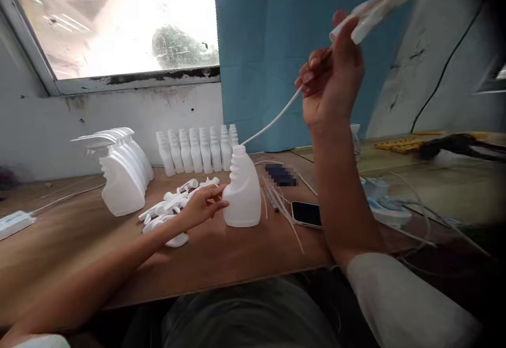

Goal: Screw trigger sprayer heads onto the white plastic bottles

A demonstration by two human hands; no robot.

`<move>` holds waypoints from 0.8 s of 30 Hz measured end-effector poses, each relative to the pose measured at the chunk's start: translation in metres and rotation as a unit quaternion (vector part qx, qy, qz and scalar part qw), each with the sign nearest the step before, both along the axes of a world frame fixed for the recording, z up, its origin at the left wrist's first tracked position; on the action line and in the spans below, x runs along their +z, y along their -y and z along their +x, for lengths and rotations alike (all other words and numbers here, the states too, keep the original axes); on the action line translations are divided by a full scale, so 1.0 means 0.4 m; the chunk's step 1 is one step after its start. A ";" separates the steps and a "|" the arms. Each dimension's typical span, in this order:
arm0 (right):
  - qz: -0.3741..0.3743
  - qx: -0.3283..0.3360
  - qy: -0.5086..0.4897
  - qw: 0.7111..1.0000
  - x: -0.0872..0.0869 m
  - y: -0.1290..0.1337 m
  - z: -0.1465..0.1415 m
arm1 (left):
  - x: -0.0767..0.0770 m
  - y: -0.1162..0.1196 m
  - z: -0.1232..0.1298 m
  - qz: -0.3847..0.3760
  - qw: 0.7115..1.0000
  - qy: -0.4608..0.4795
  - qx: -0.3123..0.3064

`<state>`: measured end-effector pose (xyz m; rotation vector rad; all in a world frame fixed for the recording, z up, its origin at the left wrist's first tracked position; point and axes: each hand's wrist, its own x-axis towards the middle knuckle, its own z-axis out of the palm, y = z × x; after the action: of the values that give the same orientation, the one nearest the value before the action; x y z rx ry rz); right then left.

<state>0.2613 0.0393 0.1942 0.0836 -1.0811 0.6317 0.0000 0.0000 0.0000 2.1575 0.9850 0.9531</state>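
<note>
A white plastic spray bottle (244, 197) with a ribbed neck stands upright and uncapped on the brown table. My left hand (203, 205) grips its left side low down, thumb and fingers against the wall. Raised high at the right, my right hand (332, 76) is closed around a white trigger sprayer (379, 8), blurred at its far end. From this hand a thin white dip tube (272, 122) curves down to the bottle's mouth, its lower end at or just inside the opening. Behind my left hand lies a pile of white trigger sprayers (174, 203).
A row of bottles (195, 150) stands against the wall, with finished-looking sprayer-topped bottles (124, 179) at left. Loose tubes (286, 216), a marker (272, 200) and a phone (306, 214) lie right of the bottle. Cables and a power strip (387, 212) sit farther right.
</note>
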 end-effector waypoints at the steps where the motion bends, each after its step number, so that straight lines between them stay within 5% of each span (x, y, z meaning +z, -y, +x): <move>1: -0.022 0.015 0.004 1.000 0.001 -0.001 0.004 | -0.001 0.003 0.005 0.014 1.000 -0.002 0.004; 5: -0.077 0.055 0.031 0.995 -0.002 -0.012 0.009 | -0.002 0.016 0.022 0.056 0.998 -0.015 0.010; 10: -0.061 0.067 0.087 0.992 -0.017 -0.022 -0.011 | -0.002 0.027 0.027 0.075 0.997 -0.034 -0.003; 15: -0.053 0.092 0.295 0.950 -0.044 -0.005 -0.056 | 0.007 0.026 0.022 0.071 0.996 -0.046 -0.007; 20: -0.110 0.085 0.378 0.916 -0.147 -0.021 -0.122 | 0.020 0.018 0.017 0.084 0.994 -0.066 0.016; 24: -0.139 0.169 0.350 0.911 -0.244 -0.032 -0.153 | 0.038 0.018 0.017 0.076 0.992 -0.099 0.027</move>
<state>0.2000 0.0521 0.0965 -0.2283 -1.6713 1.1771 0.0066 -0.0070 0.0152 2.3993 1.1011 0.8766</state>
